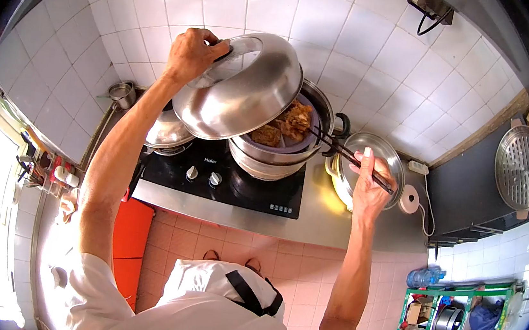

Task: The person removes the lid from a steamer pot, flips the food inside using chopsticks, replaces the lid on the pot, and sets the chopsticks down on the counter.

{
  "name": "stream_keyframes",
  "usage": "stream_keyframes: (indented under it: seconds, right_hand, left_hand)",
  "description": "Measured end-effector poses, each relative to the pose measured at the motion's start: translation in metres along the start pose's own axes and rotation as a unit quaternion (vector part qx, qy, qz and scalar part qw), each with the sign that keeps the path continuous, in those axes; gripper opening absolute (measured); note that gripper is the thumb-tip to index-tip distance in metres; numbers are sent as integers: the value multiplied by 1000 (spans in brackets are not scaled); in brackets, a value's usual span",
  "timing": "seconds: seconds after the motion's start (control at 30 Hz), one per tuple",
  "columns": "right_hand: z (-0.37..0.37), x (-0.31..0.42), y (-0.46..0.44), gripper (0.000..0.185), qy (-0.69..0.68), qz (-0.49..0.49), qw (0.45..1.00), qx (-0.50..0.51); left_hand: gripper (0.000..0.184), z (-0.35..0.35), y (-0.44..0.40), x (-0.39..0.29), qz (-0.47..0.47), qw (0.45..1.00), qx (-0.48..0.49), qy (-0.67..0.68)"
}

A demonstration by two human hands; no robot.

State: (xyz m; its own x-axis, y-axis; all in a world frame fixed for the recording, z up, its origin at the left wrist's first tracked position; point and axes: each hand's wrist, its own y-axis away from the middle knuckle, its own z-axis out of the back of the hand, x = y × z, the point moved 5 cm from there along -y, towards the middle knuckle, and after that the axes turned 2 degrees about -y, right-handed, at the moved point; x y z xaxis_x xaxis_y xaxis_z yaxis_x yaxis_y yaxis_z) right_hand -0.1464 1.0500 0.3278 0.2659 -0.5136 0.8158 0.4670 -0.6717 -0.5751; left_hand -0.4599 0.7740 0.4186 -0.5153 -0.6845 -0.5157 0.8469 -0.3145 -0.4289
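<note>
My left hand (194, 52) grips the knob of a large steel pot lid (253, 93), tilted up over the left side of a steamer pot (264, 165) on the stove. Inside the pot, a plate (306, 145) carries brown pieces of food (295, 120), partly covered by the lid. With my right hand (372, 183) I hold a pair of dark chopsticks (349, 154), their tips at the right edge of the food. Whether the tips touch the food I cannot tell.
A wide steel pan (370, 144) stands on the counter (329, 226) right of the stove (184, 189). Behind the left burner sits a small metal pot (122, 93). Another lidded pan (168, 130) is on that burner. A perforated steamer tray (521, 167) leans at the right.
</note>
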Motion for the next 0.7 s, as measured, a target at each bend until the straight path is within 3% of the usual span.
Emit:
stream_keyframes:
  seconds: [0.3,0.4,0.5,0.53,0.7]
  right_hand:
    - [-10,-16,-7,21,-30,-28,998,50]
    - [-5,-24,-11,17,-55,-1,988,146]
    - [13,-15,-14,21,-77,-46,992,88]
    - [28,-1,-13,29,-55,-76,995,23]
    - [52,13,-8,42,-64,-65,994,-64]
  left_hand:
    - [44,5,3,4,9,1000,-12,-11]
    - [43,5,7,-6,-9,999,2,-36]
    - [46,1,3,-10,-2,999,-12,-35]
    - [45,0,1,-11,3,1000,-6,-24]
    - [45,-14,-1,-23,-21,999,-15,-25]
